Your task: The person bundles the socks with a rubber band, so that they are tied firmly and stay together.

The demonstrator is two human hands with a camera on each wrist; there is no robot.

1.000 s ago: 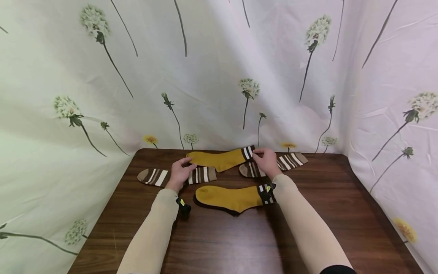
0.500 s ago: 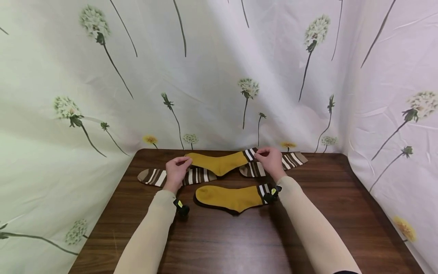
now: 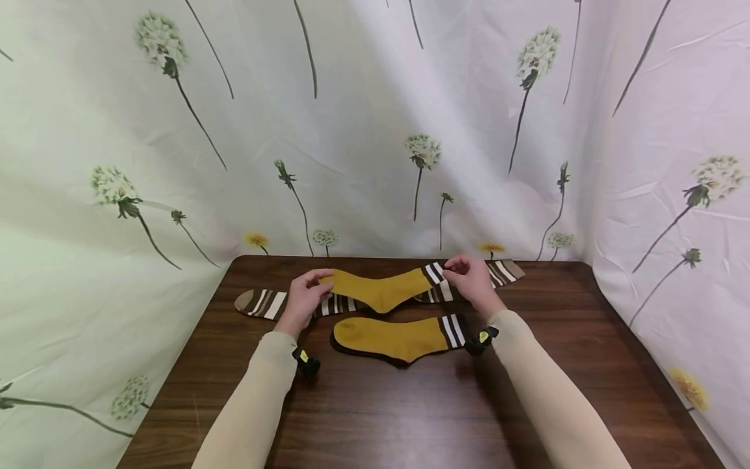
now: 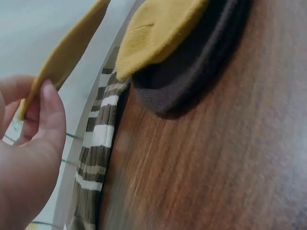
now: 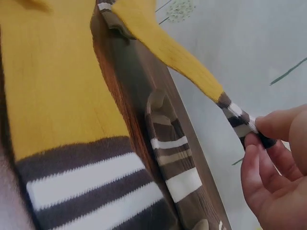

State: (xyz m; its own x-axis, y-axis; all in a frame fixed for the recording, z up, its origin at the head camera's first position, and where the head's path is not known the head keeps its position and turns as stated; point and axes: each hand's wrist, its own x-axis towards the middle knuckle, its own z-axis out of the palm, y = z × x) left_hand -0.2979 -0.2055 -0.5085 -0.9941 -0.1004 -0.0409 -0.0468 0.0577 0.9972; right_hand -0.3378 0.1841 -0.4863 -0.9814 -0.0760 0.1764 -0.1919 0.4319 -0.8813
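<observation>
A mustard yellow sock [image 3: 383,292] with a dark, white-striped cuff is stretched between both hands, sagging at its heel above the table. My left hand [image 3: 307,296] pinches its toe end; in the left wrist view the thumb and fingers [image 4: 53,112] close on the yellow fabric. My right hand [image 3: 472,280] pinches the striped cuff, as the right wrist view shows with the cuff [image 5: 240,120] between thumb and fingers. Nearer to me, another yellow sock [image 3: 389,337] lies flat on top of a dark sock [image 4: 168,91].
A brown-and-white striped sock [image 3: 263,304] lies at the back left, partly behind the left hand. Another striped sock [image 3: 508,271] lies back right, partly covered by the right hand. The dark wooden table [image 3: 375,417] meets a floral curtain [image 3: 363,130] at its back edge.
The held yellow sock has come off the far part of the table and moved toward me, its heel now hanging lower. Both hands moved with it, the right one also slightly rightward.
</observation>
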